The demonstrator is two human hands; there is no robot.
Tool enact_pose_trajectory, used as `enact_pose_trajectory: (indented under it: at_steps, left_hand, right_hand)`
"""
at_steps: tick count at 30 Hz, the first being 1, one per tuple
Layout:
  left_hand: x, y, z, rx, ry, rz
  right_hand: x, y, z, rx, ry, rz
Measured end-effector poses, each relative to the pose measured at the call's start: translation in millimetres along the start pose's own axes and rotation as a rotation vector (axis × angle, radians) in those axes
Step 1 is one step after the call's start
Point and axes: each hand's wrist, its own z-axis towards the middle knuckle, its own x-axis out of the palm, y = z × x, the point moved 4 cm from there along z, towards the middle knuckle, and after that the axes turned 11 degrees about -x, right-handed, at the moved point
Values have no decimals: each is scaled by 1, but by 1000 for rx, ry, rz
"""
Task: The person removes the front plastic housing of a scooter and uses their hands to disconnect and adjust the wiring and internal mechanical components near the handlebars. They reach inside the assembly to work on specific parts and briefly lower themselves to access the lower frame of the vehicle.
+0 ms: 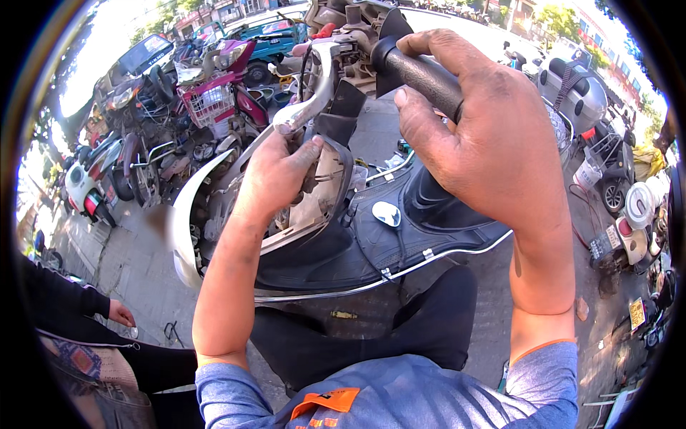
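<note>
My left hand [275, 175] is closed on the upper edge of a scooter's front shell, by the curved silver-white trim [311, 96]. Below the thumb lies the opened dark frame of the shell, with pale, dusty inner parts [329, 175] showing. Raised higher and nearer, my right hand [493, 136] wraps around a dark, textured cylindrical grip [429, 82] with a round collar at its left end. What the grip joins is partly hidden behind the hand. Under both hands stretches the scooter's black footboard [343, 261], where a small mirror [386, 214] on a cable lies.
At the left stands a person in dark clothes, one hand [121, 312] hanging. Scrap scooters and a magenta scooter body [239, 79] crowd the far left. Old parts [350, 28] are piled ahead. A silver case [575, 89], a bucket [587, 171] and more parts line the right.
</note>
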Motion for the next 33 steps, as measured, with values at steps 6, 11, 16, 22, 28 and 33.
enact_pose_trajectory:
  at_steps: [6, 11, 16, 22, 28, 33]
  left_hand:
    - [-6, -14, 22, 104, -139, 221]
    - [-3, -29, 31, 209, -190, 303]
    - [-7, -28, 39, 103, -410, 785]
    - [-1, -39, 40, 291, -574, 796]
    - [9, -45, 54, 80, -401, 763]
    - [19, -56, 80, 28, -146, 300]
  right_hand:
    - [6, -16, -17, 89, -94, 391]
    - [28, -35, -42, 108, -204, 769]
    - [43, -30, -63, 108, -240, 964]
    - [71, -33, -120, 200, -297, 1073]
    - [147, -26, -268, 786, 107, 1499]
    - [165, -44, -376, 1021, -5, 2268]
